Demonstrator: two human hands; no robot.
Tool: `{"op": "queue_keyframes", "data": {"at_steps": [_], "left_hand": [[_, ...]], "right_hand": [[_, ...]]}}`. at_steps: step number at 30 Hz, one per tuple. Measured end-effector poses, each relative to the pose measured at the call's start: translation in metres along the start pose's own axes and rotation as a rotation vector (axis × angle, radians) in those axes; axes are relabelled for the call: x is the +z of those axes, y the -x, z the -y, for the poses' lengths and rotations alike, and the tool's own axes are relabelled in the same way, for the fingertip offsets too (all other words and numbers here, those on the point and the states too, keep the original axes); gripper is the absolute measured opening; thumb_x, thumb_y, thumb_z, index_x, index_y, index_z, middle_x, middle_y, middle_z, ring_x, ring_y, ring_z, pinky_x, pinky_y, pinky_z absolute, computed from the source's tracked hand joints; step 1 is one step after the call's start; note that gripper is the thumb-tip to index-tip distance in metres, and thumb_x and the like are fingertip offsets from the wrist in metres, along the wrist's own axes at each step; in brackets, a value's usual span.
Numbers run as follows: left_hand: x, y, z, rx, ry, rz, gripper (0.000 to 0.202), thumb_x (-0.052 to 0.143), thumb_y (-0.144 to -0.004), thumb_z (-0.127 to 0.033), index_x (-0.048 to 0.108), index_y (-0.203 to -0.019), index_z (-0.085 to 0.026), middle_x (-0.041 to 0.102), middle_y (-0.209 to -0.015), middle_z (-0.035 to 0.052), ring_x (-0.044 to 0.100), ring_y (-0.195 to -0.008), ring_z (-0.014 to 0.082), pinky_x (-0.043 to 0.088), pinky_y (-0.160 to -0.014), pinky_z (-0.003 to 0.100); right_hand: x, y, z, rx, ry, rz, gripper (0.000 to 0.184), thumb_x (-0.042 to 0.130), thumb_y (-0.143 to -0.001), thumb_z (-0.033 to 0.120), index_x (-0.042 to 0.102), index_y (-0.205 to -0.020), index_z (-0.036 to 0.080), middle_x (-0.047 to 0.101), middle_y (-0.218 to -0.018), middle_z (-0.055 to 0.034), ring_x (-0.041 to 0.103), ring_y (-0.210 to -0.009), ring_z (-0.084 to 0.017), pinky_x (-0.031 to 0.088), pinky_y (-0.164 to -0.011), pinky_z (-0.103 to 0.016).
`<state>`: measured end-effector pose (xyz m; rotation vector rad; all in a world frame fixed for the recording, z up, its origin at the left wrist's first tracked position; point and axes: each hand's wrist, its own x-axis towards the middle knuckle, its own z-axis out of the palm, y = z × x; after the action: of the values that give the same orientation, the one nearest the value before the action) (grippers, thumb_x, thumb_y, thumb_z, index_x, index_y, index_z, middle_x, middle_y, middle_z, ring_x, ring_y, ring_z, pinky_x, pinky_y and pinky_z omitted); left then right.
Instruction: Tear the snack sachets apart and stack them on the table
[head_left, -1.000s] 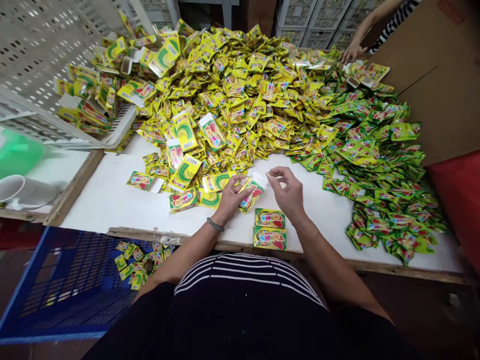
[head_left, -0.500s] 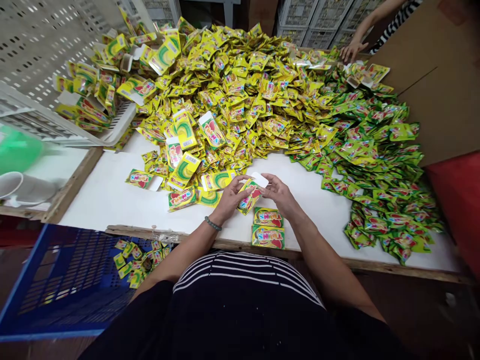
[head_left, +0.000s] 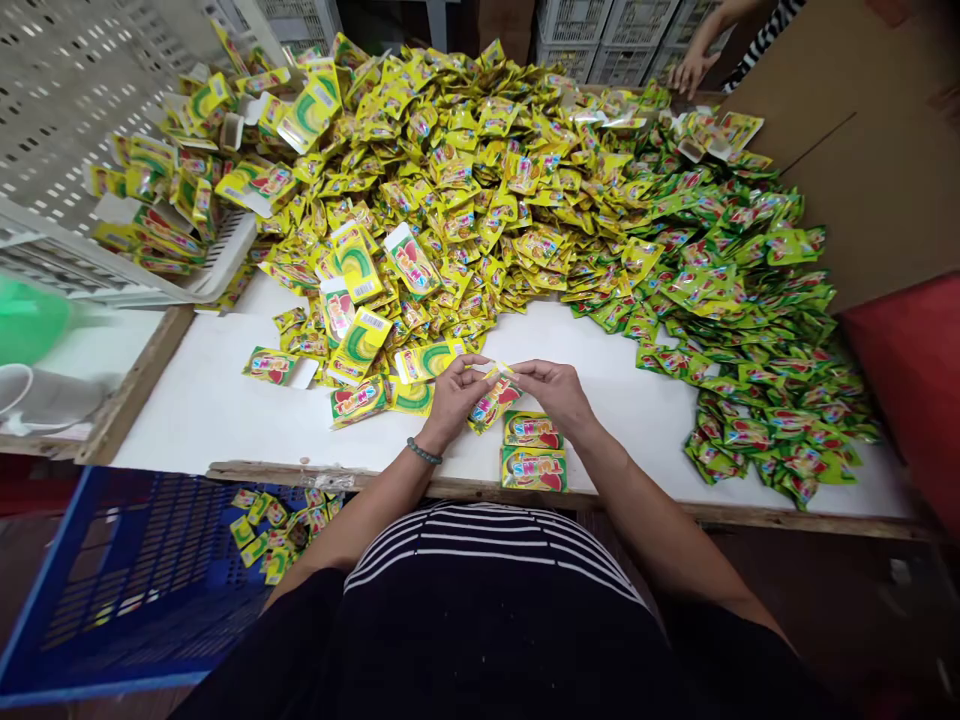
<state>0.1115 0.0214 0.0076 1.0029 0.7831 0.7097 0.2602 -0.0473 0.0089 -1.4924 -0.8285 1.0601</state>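
Note:
Between my two hands is a small green and yellow candy box, held just above the white tabletop. My left hand grips its left side and top, with a beaded bracelet on the wrist. My right hand pinches the box's upper end, where the white flap is now mostly hidden by fingers. Right below my right hand, two closed candy boxes lie one behind the other near the table edge. Several more boxes lie left of my left hand, some with white flaps standing open.
A large heap of yellow sachets and green sachets covers the back and right of the table. A white crate with boxes tips in from the left; a blue crate stands below. Another person's hand is at the far side, beside cardboard.
The box's white flap stood up before; now my fingers press together over it at the top. The other person's hand has lifted off the heap slightly. The whole view has shifted a little.

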Motion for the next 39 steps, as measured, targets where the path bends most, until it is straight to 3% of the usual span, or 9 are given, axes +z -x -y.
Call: {"op": "queue_keyframes", "data": {"at_steps": [7, 13, 19, 27, 29, 32, 35, 37, 39], "left_hand": [[0.0, 0.001, -0.001, -0.014, 0.012, 0.043, 0.054, 0.083, -0.06, -0.041, 0.059, -0.102, -0.017, 0.068, -0.066, -0.004, 0.06, -0.057, 0.0091, 0.044, -0.06, 0.022], [0.0, 0.003, -0.001, 0.008, 0.022, 0.059, 0.05, 0.081, -0.064, -0.041, 0.061, -0.102, -0.016, 0.068, -0.066, -0.0028, 0.056, -0.054, 0.0079, 0.04, -0.055, 0.02], [-0.001, 0.003, -0.001, -0.003, -0.001, 0.054, 0.053, 0.081, -0.063, -0.043, 0.06, -0.104, -0.015, 0.065, -0.063, -0.0042, 0.054, -0.052, 0.0071, 0.039, -0.054, 0.019], [0.005, -0.002, -0.009, -0.068, -0.077, 0.12, 0.055, 0.079, -0.066, -0.045, 0.052, -0.106, -0.017, 0.056, -0.055, -0.0092, 0.043, -0.044, 0.0049, 0.032, -0.047, 0.018], [0.012, 0.0, -0.009, -0.08, -0.174, 0.196, 0.05, 0.072, -0.073, -0.048, 0.052, -0.108, -0.018, 0.053, -0.054, -0.0095, 0.043, -0.044, 0.0058, 0.032, -0.047, 0.019], [0.023, 0.004, -0.007, 0.057, -0.513, 0.441, 0.039, 0.062, -0.083, -0.047, 0.059, -0.11, -0.019, 0.066, -0.07, -0.0008, 0.058, -0.063, 0.0119, 0.043, -0.061, 0.023], [0.029, 0.005, -0.001, 0.306, -0.892, 0.655, 0.036, 0.062, -0.086, -0.043, 0.065, -0.112, -0.019, 0.071, -0.11, 0.0096, 0.062, -0.105, 0.0236, 0.045, -0.093, 0.036], [0.029, 0.004, 0.005, 0.383, -1.037, 0.709, 0.039, 0.058, -0.089, -0.043, 0.064, -0.119, -0.018, 0.067, -0.122, 0.0122, 0.059, -0.115, 0.0271, 0.041, -0.101, 0.04], [0.03, 0.004, 0.009, 0.384, -1.107, 0.72, 0.045, 0.053, -0.092, -0.044, 0.059, -0.127, -0.017, 0.065, -0.124, 0.0136, 0.059, -0.115, 0.0274, 0.043, -0.1, 0.04]], "right_hand": [[-0.012, -0.004, -0.001, 0.08, -0.037, 0.031, 0.023, 0.079, -0.063, 0.042, 0.078, -0.079, 0.024, 0.075, -0.075, -0.0003, 0.065, -0.069, -0.018, 0.052, -0.072, -0.034], [-0.009, 0.016, 0.005, -0.183, 0.183, 0.042, 0.022, 0.063, -0.083, 0.039, 0.078, -0.094, 0.027, 0.075, -0.104, -0.0031, 0.067, -0.1, -0.023, 0.051, -0.093, -0.04], [0.002, 0.028, -0.004, -0.517, 0.459, -0.083, 0.025, 0.058, -0.088, 0.034, 0.075, -0.103, 0.025, 0.075, -0.099, -0.0067, 0.066, -0.093, -0.023, 0.052, -0.088, -0.043], [-0.003, 0.016, 0.001, -0.423, 0.386, -0.059, 0.028, 0.056, -0.088, 0.042, 0.076, -0.087, 0.022, 0.075, -0.092, -0.0066, 0.067, -0.088, -0.021, 0.053, -0.083, -0.036], [-0.014, 0.007, 0.004, -0.321, 0.357, -0.073, 0.034, 0.053, -0.089, 0.046, 0.075, -0.079, 0.021, 0.075, -0.082, -0.0054, 0.067, -0.08, -0.02, 0.053, -0.077, -0.034], [-0.047, -0.011, 0.003, -0.196, 0.403, -0.296, 0.032, 0.051, -0.087, 0.043, 0.072, -0.086, 0.018, 0.074, -0.086, -0.0069, 0.066, -0.08, -0.021, 0.052, -0.078, -0.035], [-0.099, -0.027, -0.005, -0.105, 0.729, -0.613, 0.032, 0.051, -0.083, 0.031, 0.069, -0.105, 0.016, 0.071, -0.105, -0.0134, 0.062, -0.1, -0.027, 0.046, -0.093, -0.045], [-0.132, -0.032, -0.014, 0.048, 0.982, -0.79, 0.042, 0.055, -0.079, 0.031, 0.064, -0.118, 0.017, 0.06, -0.128, -0.0184, 0.049, -0.121, -0.036, 0.037, -0.099, -0.058], [-0.153, -0.032, -0.026, 0.192, 1.076, -0.788, 0.046, 0.053, -0.081, 0.034, 0.062, -0.122, 0.015, 0.056, -0.131, -0.0225, 0.047, -0.122, -0.04, 0.036, -0.097, -0.062]]}}
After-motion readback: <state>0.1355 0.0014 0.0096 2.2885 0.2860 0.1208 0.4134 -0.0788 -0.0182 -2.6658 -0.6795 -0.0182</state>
